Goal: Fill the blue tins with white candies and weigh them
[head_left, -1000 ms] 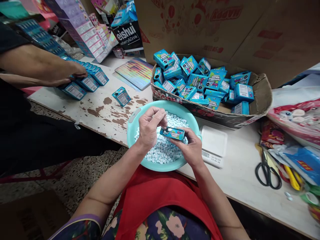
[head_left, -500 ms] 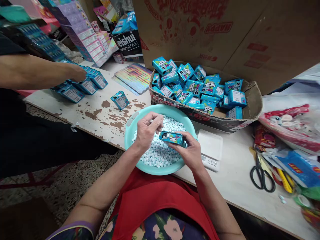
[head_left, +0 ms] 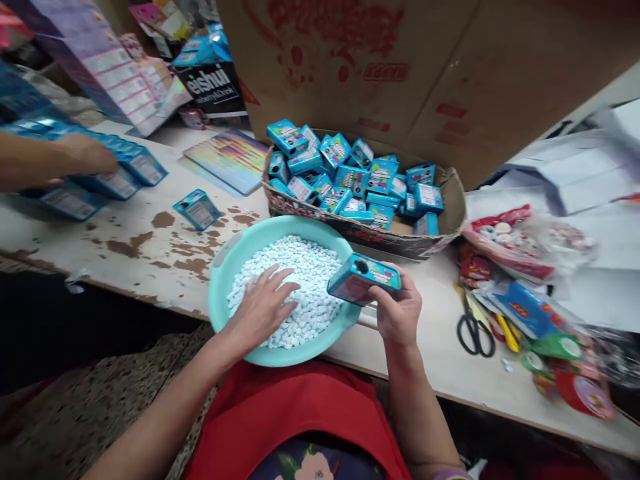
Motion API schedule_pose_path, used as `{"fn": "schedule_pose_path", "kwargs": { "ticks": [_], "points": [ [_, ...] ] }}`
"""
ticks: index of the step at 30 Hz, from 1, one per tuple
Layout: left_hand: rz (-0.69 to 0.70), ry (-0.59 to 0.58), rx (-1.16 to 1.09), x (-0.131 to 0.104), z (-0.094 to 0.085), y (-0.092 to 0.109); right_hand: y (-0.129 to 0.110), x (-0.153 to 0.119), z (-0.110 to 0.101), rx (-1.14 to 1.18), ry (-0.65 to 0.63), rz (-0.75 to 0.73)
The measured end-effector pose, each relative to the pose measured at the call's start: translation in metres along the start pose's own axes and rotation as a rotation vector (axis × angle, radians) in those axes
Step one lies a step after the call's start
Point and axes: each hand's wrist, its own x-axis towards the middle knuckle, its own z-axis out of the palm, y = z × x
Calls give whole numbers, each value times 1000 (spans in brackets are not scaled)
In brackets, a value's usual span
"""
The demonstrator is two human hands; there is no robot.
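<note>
My left hand [head_left: 264, 303] is open, fingers spread over the small pale candies [head_left: 305, 320] that fill a turquoise basin [head_left: 217, 287]. Its fingertips seem to touch the candies. In my right hand [head_left: 400, 313] is a small blue candy box [head_left: 345, 281], tilted at the basin's right rim, with a dark round hole in its top face. Mostly hidden behind that hand and box is a white scale [head_left: 369, 316]. A similar blue box [head_left: 197, 210] stands alone on the table, left of the basin.
Behind the basin, a low cut-down carton [head_left: 455, 200] holds several blue boxes. Scissors [head_left: 475, 333], a yellow cutter [head_left: 509, 333] and bags lie at right. At left, a co-worker's blurred hand [head_left: 87, 157] is over rows of blue boxes [head_left: 143, 163]. Shiny sheets [head_left: 230, 160] lie flat.
My left hand has gone from closed fingers beside the box to spread fingers down on the candies. The box in my right hand has moved right, to the basin's rim. The view has swung right.
</note>
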Motion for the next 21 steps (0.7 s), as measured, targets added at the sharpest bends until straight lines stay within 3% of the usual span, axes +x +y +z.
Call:
{"fn": "schedule_pose_path", "kwargs": {
  "ticks": [3, 7, 13, 17, 21],
  "points": [
    [7, 41, 212, -10, 11, -5, 3, 14, -38, -54, 232, -110],
    [71, 88, 259, -11, 25, -14, 27, 27, -76, -181, 347, -106],
    [101, 117, 245, -6, 33, -27, 69, 29, -84, -218, 311, 25],
    [80, 105, 241, -7, 38, -33, 67, 20, -86, -323, 255, -77],
    [26, 43, 273, -10, 45, -40, 57, -19, -102, -617, 316, -150]
  ]
}}
